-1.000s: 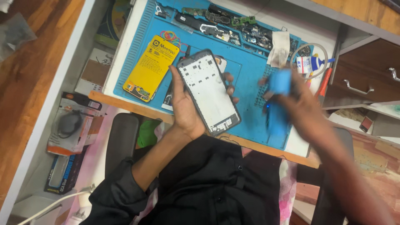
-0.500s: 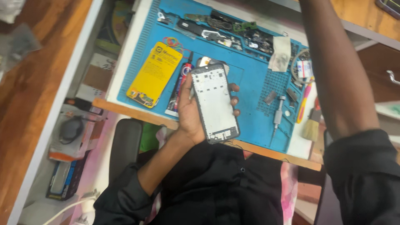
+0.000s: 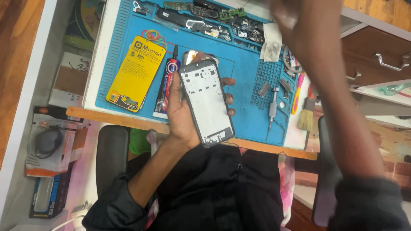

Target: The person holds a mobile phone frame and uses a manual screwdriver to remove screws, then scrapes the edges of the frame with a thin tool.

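Head view: the phone frame [image 3: 206, 102] is cradled face-up in the left hand [image 3: 184, 113], fingers wrapped round its edges, above the blue mat [image 3: 244, 77]. The right hand [image 3: 284, 15], blurred at 1 o'clock, cannot be judged open or closed. The frame is best kept level and gripped by its edges only.

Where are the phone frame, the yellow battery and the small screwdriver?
phone frame [image 3: 206, 102]: head view, middle of its grey inner face, held in the left hand [image 3: 182, 113].
yellow battery [image 3: 136, 72]: head view, centre of its yellow label.
small screwdriver [image 3: 272, 107]: head view, its metal handle.
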